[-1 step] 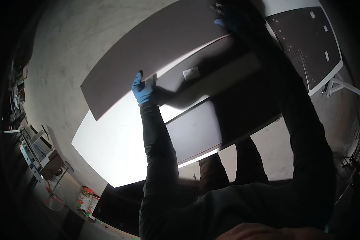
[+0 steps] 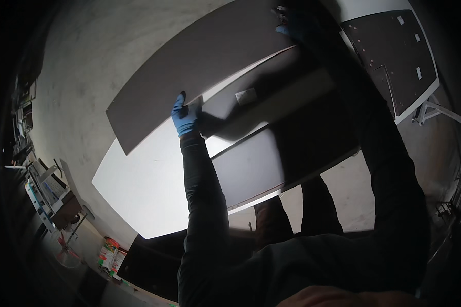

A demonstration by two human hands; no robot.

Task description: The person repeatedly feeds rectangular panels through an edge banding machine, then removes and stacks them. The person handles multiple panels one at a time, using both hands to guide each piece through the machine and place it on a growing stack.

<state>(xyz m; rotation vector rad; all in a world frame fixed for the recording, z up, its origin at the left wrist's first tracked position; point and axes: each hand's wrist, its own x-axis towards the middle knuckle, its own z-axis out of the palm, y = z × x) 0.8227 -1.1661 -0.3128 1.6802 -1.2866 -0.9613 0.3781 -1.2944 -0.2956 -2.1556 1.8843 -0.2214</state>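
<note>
A long dark grey-brown panel (image 2: 189, 61) is tilted at the far side of a white table (image 2: 138, 189). My left hand (image 2: 185, 116), in a blue glove, grips its near edge, thumb over the top face and the other fingers out of sight beneath. At the panel's far right end is my right hand (image 2: 292, 28), gloved and deep in shadow, with a small shiny metallic thing at its fingers that I cannot make out. Beneath lies another dark panel (image 2: 217, 110) with a pale label (image 2: 246, 95). Closer to me, one more dark panel (image 2: 248, 166) rests along the table's near edge.
To the right, dark panels (image 2: 404, 46) with pale labels lie on another white surface with white legs (image 2: 433, 108). A black surface (image 2: 151, 266) is at lower left. Beyond it stand a round transparent container (image 2: 67, 253), colourful packages (image 2: 111, 256) and a cluttered rack (image 2: 48, 189).
The held panel and my left hand have shifted very slightly to the right. The glare on the white table looks a little dimmer.
</note>
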